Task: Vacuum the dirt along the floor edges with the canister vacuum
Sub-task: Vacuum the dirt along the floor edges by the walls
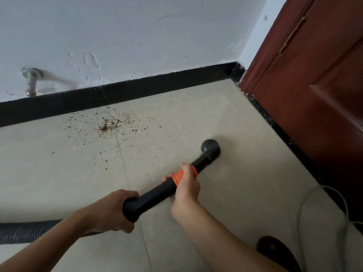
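Left hand (110,211) grips near end of vacuum wand (155,194); right hand (186,186) wraps orange collar (179,176). Nozzle (211,149) sits right of dirt (108,127) by black baseboard (157,83).

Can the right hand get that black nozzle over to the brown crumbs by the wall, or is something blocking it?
Probably yes. The right hand grips the orange collar of the wand, and the nozzle is just right of the crumbs, with only bare tile between them.
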The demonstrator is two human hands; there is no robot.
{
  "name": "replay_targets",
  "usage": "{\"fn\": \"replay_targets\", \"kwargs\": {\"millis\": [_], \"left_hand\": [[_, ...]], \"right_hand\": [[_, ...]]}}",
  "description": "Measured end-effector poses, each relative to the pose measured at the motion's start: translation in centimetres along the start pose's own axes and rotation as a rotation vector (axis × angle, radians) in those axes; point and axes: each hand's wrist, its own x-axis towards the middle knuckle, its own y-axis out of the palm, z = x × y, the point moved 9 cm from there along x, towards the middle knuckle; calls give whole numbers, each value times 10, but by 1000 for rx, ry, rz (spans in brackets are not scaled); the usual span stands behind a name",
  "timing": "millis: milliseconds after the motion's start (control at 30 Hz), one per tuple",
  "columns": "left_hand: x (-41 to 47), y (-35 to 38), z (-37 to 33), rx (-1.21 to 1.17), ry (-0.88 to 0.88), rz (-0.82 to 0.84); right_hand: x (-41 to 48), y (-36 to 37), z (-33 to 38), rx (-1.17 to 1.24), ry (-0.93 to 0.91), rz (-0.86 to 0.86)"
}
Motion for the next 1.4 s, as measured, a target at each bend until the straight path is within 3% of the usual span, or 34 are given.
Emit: {"fn": "replay_targets", "kwargs": {"millis": [133, 267, 500, 667, 733, 867, 1033, 1133, 1333, 1400], "left_hand": [[16, -1, -20, 122, 37, -30], [38, -21, -43, 20, 49, -177], [37, -27, -29, 205, 0, -87], [37, -47, -17, -25, -72, -359], [42, -65, -15, -91, -80, -383], [54, -94, -7, -89, -84, -400], [78, -127, -11, -192, -87, -614], [80, -125, -8, -135, -72, -541], [34, -64, 32, 158, -122, -113], [15, -63, 41, 200, -124, -242]], "right_hand": [[2, -16, 20, 44, -74, -73], [26, 31, 60, -10, -84, 18], [13, -5, 30, 47, -28, -75], [45, 92, 47, -188, 26, 143], [54, 121, 48, -254, 57, 200], [68, 138, 47, -251, 44, 201], [89, 195, 77, -318, -23, 227], [86, 185, 71, -304, 17, 194], [28, 68, -6, -81, 29, 13], [15, 69, -22, -81, 32, 35]]}}
